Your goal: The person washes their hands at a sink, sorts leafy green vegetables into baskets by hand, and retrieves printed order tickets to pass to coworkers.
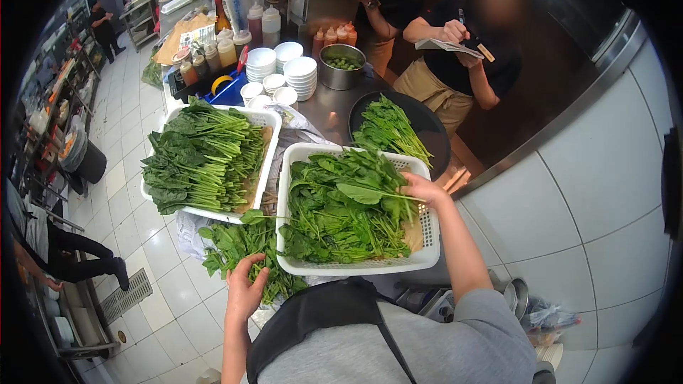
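My right hand [425, 190] is at the right side of a white perforated basket [359, 269], with its fingers closed on the stems of some spinach [373, 193]. One broad leaf with a long stem lies across those fingers. The same basket holds a loose heap of green leaves. Lower left, my left hand [247, 286] has its fingers apart and nothing in it, beside a loose pile of leafy greens [281, 256]. A second white basket [273, 128] holds spinach bunches [206, 156] laid in line, stems toward the right.
A round black tray [437, 146] bears more greens [391, 128]. Behind stand stacked white bowls [300, 75], a metal pot [341, 64], and squeeze bottles [270, 25]. Two people stand across the counter, one writing on a notepad [448, 46]. Another person is at far left.
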The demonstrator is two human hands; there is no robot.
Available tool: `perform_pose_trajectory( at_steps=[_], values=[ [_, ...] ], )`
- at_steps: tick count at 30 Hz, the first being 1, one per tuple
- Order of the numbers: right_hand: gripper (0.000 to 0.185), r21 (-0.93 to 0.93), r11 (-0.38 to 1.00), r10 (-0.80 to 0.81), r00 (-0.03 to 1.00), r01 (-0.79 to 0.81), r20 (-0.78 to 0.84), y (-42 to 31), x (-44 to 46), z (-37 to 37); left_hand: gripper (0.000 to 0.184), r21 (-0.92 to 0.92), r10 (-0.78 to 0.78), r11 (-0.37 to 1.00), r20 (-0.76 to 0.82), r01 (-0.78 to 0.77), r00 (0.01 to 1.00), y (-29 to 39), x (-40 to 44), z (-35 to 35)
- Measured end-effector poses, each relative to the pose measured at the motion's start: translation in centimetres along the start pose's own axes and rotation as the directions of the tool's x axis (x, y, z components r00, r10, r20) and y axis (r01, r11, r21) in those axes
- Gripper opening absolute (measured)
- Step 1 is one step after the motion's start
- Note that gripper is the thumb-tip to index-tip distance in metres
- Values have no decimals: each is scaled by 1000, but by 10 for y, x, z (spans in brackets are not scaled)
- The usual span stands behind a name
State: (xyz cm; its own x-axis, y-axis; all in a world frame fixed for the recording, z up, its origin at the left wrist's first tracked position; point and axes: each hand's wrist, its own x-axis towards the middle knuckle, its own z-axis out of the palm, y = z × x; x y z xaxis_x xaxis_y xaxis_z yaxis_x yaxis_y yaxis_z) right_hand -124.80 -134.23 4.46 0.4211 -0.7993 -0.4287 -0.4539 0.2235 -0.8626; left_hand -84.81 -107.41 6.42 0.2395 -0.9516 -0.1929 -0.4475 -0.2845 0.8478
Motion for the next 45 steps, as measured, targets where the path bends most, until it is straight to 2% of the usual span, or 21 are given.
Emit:
perform_pose_trajectory(
  at_steps=[1, 2, 6, 9, 12, 15, 18, 22, 26, 27, 30, 31, 34, 36, 37, 38, 40, 41, 44, 45],
  values=[
    [47, -325, 945, -21, 989, -28, -146, 1, -3, 1, 28, 0, 5, 1000, 3, -5, 1000, 1, 0, 0],
    [51, -609, 787, -89, 958, -99, -272, 1, -5, 2, 28, 0, 10, 1000, 3, -10, 1000, 2, 0, -1],
    [46, -698, 703, -258, 866, -136, -429, -20, -31, 10, 28, -5, 10, 1000, 13, -10, 1000, 1, 0, -5],
    [28, -683, 730, -357, 831, -38, -427, -21, -31, 22, 28, -7, 11, 1000, 19, -11, 1000, 1, 1, -5],
    [14, -719, 690, -328, 852, -79, -409, -9, -28, 64, 29, 14, 41, 999, 6, -41, 999, 2, 2, -5],
    [15, -775, 609, -349, 821, -168, -452, 5, -26, 79, 29, 17, 88, 996, -33, -87, 996, 9, 2, -7],
    [16, -727, 662, -273, 844, -183, -461, 10, -26, 68, 29, 17, 73, 997, -32, -73, 997, 9, 2, -10],
    [20, -644, 762, -331, 896, 69, -296, -32, -55, 35, 29, -7, 7, 1000, -7, -7, 1000, -2, 0, -13],
    [22, -216, 969, -170, 957, 119, -234, -47, -66, 20, 29, -22, -13, 1000, 4, 13, 1000, -1, 2, -8],
    [24, -225, 968, -155, 966, 107, -208, -47, -66, 17, 28, -3, 3, 1000, 1, -3, 1000, 1, 2, -7],
    [25, 18, 986, -156, 963, 164, -220, -43, -63, 23, 27, 9, 36, 999, -22, -36, 999, 11, 0, -6],
    [25, 28, 983, -168, 958, 179, -234, -48, -63, 27, 26, -16, 43, 999, -28, -44, 999, 10, -1, -6],
    [23, 114, 972, -180, 965, 204, -189, -56, -62, 39, 24, -107, 150, 981, -112, -162, 982, 18, 2, -7],
    [22, 66, 965, -238, 956, 252, -173, -59, -56, 51, 24, -181, 253, 943, -157, -280, 955, 27, 3, -9],
    [20, 110, 959, -243, 957, 262, -158, -60, -54, 58, 24, -94, 351, 924, -178, -371, 919, 33, 6, -9],
    [19, 152, 951, -249, 958, 269, -140, -61, -51, 66, 26, -139, 345, 919, -164, -368, 924, 38, 10, -8],
    [18, 67, 940, -330, 941, 334, -70, -68, -49, 81, 29, -229, 325, 909, -134, -349, 936, 49, 14, -3],
    [18, 67, 941, -331, 943, 332, -31, -79, -52, 95, 41, -301, 322, 890, -114, -342, 940, 56, 17, 2],
    [21, 85, 939, -345, 917, 334, 203, -102, -56, 139, 50, -467, 385, 815, -6, -343, 923, 63, 29, 24],
    [21, 137, 942, -334, 899, 307, 281, -106, -55, 152, 51, -597, 396, 752, 71, -279, 916, 60, 38, 35]
  ],
)
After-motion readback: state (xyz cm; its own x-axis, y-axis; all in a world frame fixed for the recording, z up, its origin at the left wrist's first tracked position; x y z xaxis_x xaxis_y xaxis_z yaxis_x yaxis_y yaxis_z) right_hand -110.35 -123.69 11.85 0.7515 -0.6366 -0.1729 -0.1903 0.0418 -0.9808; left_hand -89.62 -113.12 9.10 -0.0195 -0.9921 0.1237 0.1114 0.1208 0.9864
